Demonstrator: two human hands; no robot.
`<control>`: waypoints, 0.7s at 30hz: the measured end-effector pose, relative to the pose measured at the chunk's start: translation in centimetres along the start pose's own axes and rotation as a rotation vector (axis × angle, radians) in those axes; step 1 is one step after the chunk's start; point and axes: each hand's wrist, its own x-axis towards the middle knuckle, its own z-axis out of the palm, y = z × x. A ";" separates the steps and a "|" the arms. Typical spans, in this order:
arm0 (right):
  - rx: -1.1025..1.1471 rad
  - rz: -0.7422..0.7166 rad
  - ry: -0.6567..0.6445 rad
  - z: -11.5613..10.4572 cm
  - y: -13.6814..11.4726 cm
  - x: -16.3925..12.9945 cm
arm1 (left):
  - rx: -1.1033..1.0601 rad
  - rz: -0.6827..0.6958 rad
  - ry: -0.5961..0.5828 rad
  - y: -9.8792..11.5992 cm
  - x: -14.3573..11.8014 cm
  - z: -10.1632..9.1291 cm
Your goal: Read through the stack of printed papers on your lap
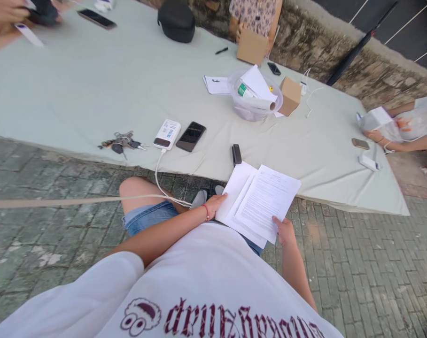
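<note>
Several printed sheets of paper (266, 199) lie fanned above my lap, their top part resting over the table's near edge. My left hand (215, 205), with a red string at the wrist, grips the left edge of the lower sheets, its fingers partly hidden. At the lower right edge of the top sheets, my right hand (284, 230) pinches the paper with the thumb on top. A black stapler (236, 154) stands on the table just beyond the sheets' upper left corner, touched by neither hand.
On the pale tablecloth (75, 94) are keys (120, 142), a power bank (167, 134) with a white cable and a phone (191, 136). Farther back stand a plastic basin (255, 110) with papers and a bottle, a cardboard box (290, 96) and a black case (176, 21). Other people sit around.
</note>
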 end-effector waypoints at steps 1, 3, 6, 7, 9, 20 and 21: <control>0.000 0.011 0.062 -0.8 -0.1 0.4 | 0.021 0.036 -0.014 0.3 -0.3 0.2; 0.026 0.039 0.178 -2.2 -0.4 1.0 | 0.068 0.107 -0.069 1.0 -1.2 0.7; 0.071 0.003 0.281 -3.4 -0.8 1.6 | 0.146 0.205 -0.155 2.5 -3.1 1.6; 0.090 -0.014 0.294 -3.6 -0.8 1.7 | 0.166 0.238 -0.179 3.1 -3.9 2.0; 0.145 -0.039 0.296 -3.5 -0.8 1.8 | 0.173 0.310 -0.222 4.7 -5.6 2.5; 0.222 -0.023 -0.010 2.4 -1.4 0.4 | 0.018 0.548 -0.153 11.8 -8.1 1.9; 0.212 -0.030 -0.069 3.3 -1.7 0.0 | 0.022 0.531 -0.165 11.8 -7.8 1.9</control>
